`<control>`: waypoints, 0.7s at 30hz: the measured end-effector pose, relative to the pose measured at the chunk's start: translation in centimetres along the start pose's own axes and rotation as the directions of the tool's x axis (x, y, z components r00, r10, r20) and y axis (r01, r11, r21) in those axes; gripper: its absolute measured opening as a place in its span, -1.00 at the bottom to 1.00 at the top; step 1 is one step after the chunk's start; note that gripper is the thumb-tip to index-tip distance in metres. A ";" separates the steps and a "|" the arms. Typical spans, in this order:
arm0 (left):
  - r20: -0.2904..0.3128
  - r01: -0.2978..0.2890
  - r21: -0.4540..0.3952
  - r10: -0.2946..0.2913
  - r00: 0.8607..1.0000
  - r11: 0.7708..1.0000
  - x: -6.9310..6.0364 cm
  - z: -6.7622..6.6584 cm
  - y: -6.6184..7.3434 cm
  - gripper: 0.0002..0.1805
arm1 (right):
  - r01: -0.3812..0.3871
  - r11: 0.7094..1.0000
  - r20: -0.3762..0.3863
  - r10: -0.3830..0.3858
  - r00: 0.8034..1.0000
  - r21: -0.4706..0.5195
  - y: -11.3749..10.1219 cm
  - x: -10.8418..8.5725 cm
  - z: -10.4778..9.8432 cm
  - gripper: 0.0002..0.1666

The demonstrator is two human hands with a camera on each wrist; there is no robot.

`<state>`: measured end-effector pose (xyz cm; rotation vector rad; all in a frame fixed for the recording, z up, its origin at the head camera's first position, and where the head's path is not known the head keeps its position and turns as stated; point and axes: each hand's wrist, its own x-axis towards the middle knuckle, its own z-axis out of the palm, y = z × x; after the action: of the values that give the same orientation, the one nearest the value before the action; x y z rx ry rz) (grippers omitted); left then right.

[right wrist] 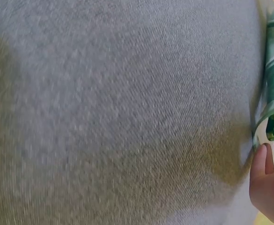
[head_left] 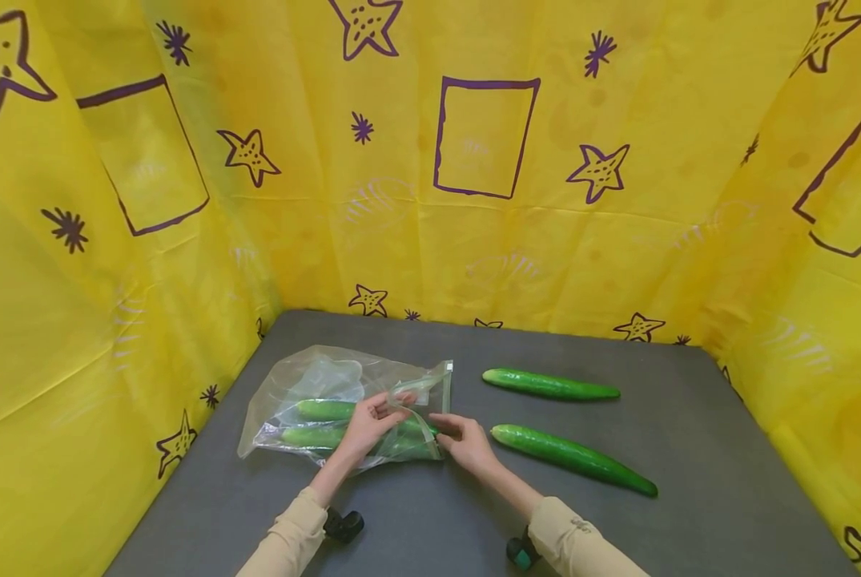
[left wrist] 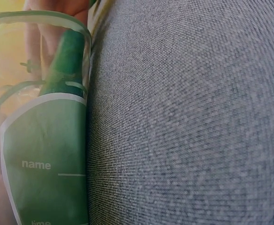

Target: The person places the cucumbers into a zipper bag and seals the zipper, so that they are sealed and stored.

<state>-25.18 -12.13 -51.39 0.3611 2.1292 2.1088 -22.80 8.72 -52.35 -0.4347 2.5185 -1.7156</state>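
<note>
The left hand (head_left: 364, 426) pinches the lip of a clear bag (head_left: 376, 378) holding two enclosed cucumbers (head_left: 309, 437); the right hand (head_left: 468, 443), fingers loosely extended, meets its mouth, left of two loose cucumbers (head_left: 574, 459).

The person is wearing beige sleeves (head_left: 282, 541), a rounded black device (head_left: 345, 526) sitting at four o'clock from the left cuff (head_left: 306, 510) and a black, teal-marked unit (head_left: 522, 553) at eight o'clock from the right cuff (head_left: 549, 519).
</note>
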 end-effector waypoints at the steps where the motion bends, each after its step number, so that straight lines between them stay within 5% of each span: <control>1: 0.001 0.001 -0.002 -0.001 1.000 1.000 0.0 0.0 0.0 -0.61 | 0.001 1.000 0.001 -0.001 1.000 -0.001 0.0 0.0 -0.1 -0.58; 14: 0.009 -0.012 -0.010 0.012 1.000 1.000 0.0 0.1 -0.3 -0.58 | 0.006 1.000 0.127 -0.009 0.992 0.023 -0.9 -1.1 -2.4 -0.55; 21: 0.001 -0.027 0.003 0.027 1.000 1.000 0.0 -0.1 -0.3 -0.62 | 0.034 0.998 0.169 -0.025 0.985 -0.052 -1.6 -2.0 -4.1 -0.55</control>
<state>-25.25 -12.17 -51.66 0.3938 2.1386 2.1196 -21.44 12.46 -49.57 -0.5969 2.4544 -1.5507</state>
